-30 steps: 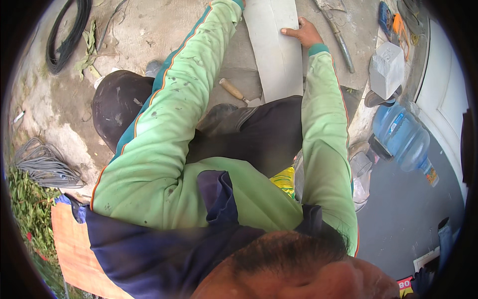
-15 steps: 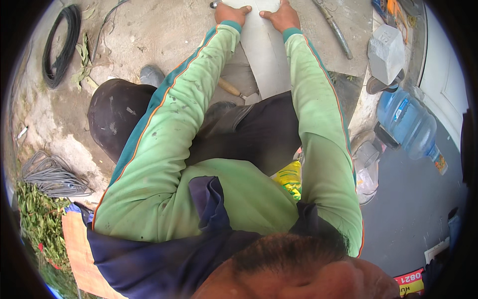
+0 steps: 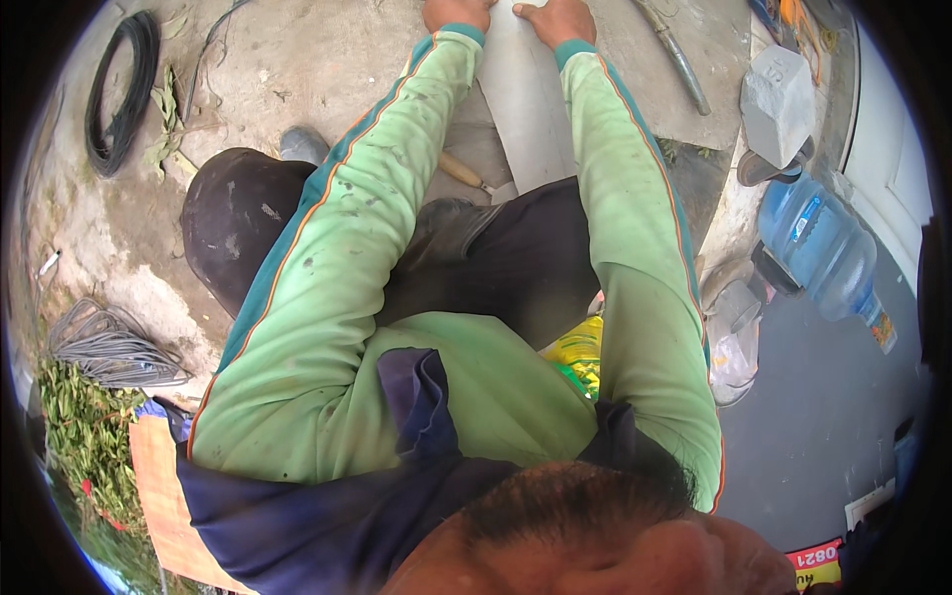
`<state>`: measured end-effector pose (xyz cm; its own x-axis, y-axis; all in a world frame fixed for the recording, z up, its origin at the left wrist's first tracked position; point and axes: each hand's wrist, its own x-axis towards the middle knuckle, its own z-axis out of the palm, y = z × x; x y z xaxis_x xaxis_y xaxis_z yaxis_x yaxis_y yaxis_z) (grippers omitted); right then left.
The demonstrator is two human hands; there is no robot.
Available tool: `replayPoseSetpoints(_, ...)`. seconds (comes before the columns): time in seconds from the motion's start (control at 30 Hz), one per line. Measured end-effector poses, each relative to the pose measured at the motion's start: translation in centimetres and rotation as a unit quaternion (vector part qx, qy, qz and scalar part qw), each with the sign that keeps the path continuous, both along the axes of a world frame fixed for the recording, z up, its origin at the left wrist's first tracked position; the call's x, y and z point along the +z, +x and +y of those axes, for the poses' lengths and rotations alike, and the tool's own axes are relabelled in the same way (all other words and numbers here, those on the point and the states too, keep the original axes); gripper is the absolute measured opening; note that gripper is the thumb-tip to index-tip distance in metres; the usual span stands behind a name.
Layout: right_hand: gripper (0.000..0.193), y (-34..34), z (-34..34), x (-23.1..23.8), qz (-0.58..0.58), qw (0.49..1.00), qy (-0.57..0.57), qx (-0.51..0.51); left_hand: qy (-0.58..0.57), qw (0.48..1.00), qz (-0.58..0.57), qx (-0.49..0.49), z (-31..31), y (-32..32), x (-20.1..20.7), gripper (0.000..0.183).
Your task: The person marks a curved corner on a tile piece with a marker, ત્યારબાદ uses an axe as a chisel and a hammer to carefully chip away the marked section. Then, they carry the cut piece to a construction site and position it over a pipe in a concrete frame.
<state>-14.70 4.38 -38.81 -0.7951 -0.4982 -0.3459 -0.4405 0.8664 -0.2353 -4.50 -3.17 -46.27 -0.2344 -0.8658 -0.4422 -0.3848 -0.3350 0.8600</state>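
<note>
A long pale grey flat sheet (image 3: 526, 114) runs from the top edge of the head view down to my bent leg. My left hand (image 3: 458, 14) is at its left edge and my right hand (image 3: 558, 22) at its right edge. The right thumb points inward over the sheet. Both hands look closed on the sheet's sides, though the top edge of the picture cuts off most of the fingers. Between my left forearm and the sheet lies a wooden-handled tool (image 3: 461, 171) with a flat metal blade, partly hidden by my leg.
Right of the sheet lies a metal rod (image 3: 676, 61). Beyond are a grey block (image 3: 776, 104) on a sandal, a blue water jug (image 3: 818, 243) and a clear plastic bag (image 3: 732, 362). At left are a black coil (image 3: 124, 94), a grey cable coil (image 3: 119, 347) and leaves (image 3: 84, 421).
Both hands have shifted slightly upward in the picture, so less of them shows. The surroundings have moved a little with the camera. The hands stay at the sheet.
</note>
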Motion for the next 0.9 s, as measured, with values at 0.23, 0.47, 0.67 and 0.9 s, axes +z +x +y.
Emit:
replayPoseSetpoints(0.23,0.068,-1.3,-0.2,-0.8,0.011,1.000,-0.010,0.006,-0.015,0.997,-0.056,-0.047,-0.9,-0.6,-0.4,0.071)
replayPoseSetpoints(0.47,0.094,-3.7,2.4,0.2,-0.235,0.966,-0.108,0.005,-0.049,0.992,0.112,-0.012,-4.3,-2.2,-0.8,0.057)
replayPoseSetpoints(0.67,0.085,-4.9,4.4,-2.8,-0.217,0.955,-0.202,-0.020,0.214,0.954,0.195,-0.074,-3.4,1.0,2.7,0.049)
replayPoseSetpoints(0.9,0.076,-2.2,0.1,-1.4,-0.038,0.999,-0.021,-0.004,0.048,0.966,-0.152,-0.202,-0.9,1.6,1.3,0.070)
